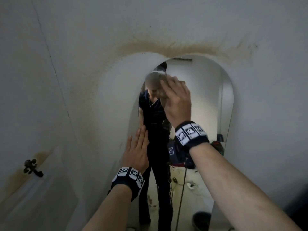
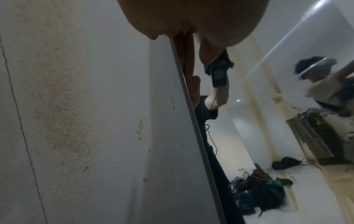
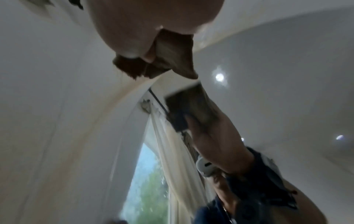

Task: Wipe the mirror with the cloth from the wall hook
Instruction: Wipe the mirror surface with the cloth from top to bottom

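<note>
An arched mirror [image 1: 201, 104] hangs on a stained white wall and reflects me. My right hand [image 1: 177, 97] holds a beige cloth [image 1: 162, 92] against the upper middle of the glass, its fingers laid over the cloth. From the right wrist, the bunched cloth [image 3: 172, 60] pokes out under the palm [image 3: 143, 30], and the reflection shows a thumb tucked around it. My left hand [image 1: 139, 139] lies flat with straight fingers on the mirror's left edge. The left wrist view shows that thin edge [image 2: 191, 121] running down from the palm [image 2: 191, 18].
A dark metal wall hook [image 1: 32, 167] sits bare at the lower left of the wall. Brown stains ring the wall above and left of the mirror. A black cable [image 1: 182, 189] hangs from my right wrist. Bags and clutter [image 2: 258, 194] appear only as a reflection.
</note>
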Demonstrator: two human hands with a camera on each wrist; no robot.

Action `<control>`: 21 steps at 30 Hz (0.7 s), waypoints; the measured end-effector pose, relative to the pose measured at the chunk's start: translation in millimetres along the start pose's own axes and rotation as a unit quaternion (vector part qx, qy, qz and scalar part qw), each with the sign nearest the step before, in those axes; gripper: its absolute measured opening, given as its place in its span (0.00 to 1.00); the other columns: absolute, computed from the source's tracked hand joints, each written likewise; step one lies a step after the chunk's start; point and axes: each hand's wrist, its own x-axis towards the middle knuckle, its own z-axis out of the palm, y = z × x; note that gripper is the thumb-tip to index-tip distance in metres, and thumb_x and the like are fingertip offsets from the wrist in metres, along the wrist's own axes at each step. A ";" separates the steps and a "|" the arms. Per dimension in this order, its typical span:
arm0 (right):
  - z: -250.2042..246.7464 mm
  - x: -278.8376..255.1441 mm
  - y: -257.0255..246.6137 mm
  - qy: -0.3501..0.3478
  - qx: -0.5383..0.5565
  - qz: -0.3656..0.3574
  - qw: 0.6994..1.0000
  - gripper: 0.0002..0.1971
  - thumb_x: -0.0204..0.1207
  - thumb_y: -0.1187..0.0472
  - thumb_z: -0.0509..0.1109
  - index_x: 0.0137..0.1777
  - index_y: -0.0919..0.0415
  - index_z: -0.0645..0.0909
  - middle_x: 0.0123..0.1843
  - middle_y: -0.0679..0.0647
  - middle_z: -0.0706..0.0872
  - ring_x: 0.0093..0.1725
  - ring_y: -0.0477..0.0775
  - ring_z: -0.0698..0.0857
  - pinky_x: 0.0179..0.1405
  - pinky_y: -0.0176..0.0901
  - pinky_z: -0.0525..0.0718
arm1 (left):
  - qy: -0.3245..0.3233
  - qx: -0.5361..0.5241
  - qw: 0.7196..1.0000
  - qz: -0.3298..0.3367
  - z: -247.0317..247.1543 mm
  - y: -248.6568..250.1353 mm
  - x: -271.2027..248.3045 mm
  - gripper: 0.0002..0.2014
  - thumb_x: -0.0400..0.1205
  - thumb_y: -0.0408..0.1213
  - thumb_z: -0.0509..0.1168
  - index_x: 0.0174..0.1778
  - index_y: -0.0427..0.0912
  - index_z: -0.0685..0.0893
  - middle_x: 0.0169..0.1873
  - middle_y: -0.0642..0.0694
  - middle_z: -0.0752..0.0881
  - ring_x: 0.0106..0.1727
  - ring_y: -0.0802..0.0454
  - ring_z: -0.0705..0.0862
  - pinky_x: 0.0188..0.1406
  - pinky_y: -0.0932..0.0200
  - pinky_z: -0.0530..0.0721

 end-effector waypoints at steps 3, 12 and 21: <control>36.5 -27.9 4.6 -0.088 -0.054 -0.038 0.994 0.27 0.73 0.68 0.62 0.74 0.57 0.77 0.77 0.55 0.75 0.81 0.61 0.67 0.82 0.60 0.56 | 0.003 0.013 1.000 0.011 5.5 -4.4 2.4 0.33 0.79 0.37 0.45 0.82 0.33 0.64 0.83 0.38 0.63 0.83 0.40 0.64 0.79 0.42 0.49; 54.0 -262.9 11.8 -0.304 -0.033 -0.085 0.948 0.29 0.70 0.65 0.56 0.72 0.55 0.79 0.77 0.53 0.77 0.81 0.54 0.64 0.82 0.56 0.53 | -0.010 0.032 0.999 0.005 16.4 -13.8 3.2 0.38 0.74 0.35 0.49 0.85 0.34 0.56 0.86 0.38 0.53 0.86 0.43 0.56 0.82 0.46 0.46; 4.0 -128.2 -2.2 -0.021 0.133 0.032 0.990 0.25 0.72 0.78 0.61 0.68 0.65 0.82 0.67 0.60 0.85 0.68 0.58 0.81 0.67 0.61 0.79 | -0.013 0.002 1.000 -0.006 11.9 -9.3 -5.8 0.35 0.77 0.33 0.45 0.85 0.36 0.55 0.86 0.40 0.54 0.86 0.43 0.56 0.82 0.46 0.51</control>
